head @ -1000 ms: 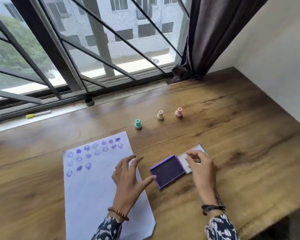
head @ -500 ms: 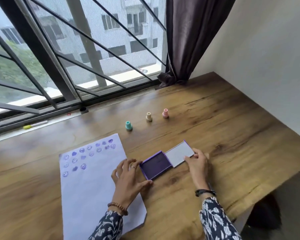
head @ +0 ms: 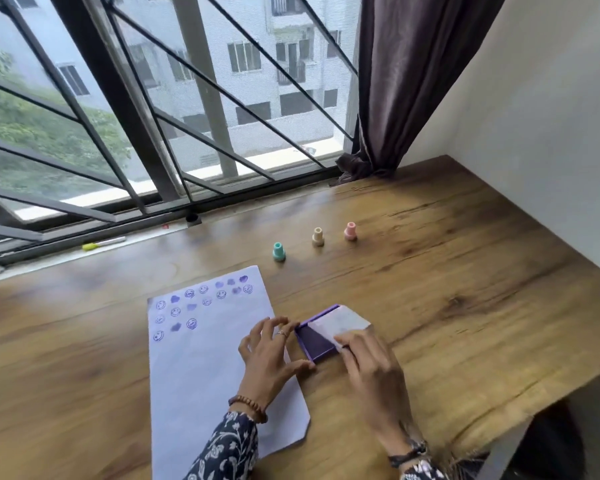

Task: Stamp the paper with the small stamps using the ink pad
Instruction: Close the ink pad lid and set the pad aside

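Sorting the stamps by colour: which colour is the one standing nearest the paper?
Teal green stamp, clearest in the head view.

Wood-grain bench [head: 447,271] is showing a matt finish; smooth paper sheet [head: 201,368] is lying flat; three plastic stamps are looking matt.
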Demonstrator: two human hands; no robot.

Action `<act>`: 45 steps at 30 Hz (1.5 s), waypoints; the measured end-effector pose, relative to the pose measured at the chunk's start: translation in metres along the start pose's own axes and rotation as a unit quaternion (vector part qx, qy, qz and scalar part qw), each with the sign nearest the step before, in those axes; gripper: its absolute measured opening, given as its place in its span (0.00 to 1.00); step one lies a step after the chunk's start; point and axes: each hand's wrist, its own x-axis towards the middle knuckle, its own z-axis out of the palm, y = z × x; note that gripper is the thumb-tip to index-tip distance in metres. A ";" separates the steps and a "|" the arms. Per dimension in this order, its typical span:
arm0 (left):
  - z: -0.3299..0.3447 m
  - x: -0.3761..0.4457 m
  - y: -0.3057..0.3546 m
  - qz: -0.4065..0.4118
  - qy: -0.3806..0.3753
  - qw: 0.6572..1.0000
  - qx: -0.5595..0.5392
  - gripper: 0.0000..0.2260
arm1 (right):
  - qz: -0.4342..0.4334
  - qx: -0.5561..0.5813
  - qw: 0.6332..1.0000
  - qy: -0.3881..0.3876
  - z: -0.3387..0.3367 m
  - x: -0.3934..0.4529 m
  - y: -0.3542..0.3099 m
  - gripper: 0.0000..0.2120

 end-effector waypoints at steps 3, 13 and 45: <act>-0.003 0.002 -0.006 0.012 -0.001 1.000 0.002 0.26 | -0.016 -0.034 0.997 -0.074 0.011 -0.016 0.004 0.13; -0.013 0.018 -0.007 -0.019 0.080 0.991 -0.104 0.05 | 0.158 0.030 0.981 -0.104 0.015 0.006 0.006 0.25; -0.010 0.016 -0.009 -0.044 0.088 0.985 -0.143 0.03 | 0.199 -0.030 0.972 -0.123 0.019 -0.003 -0.012 0.29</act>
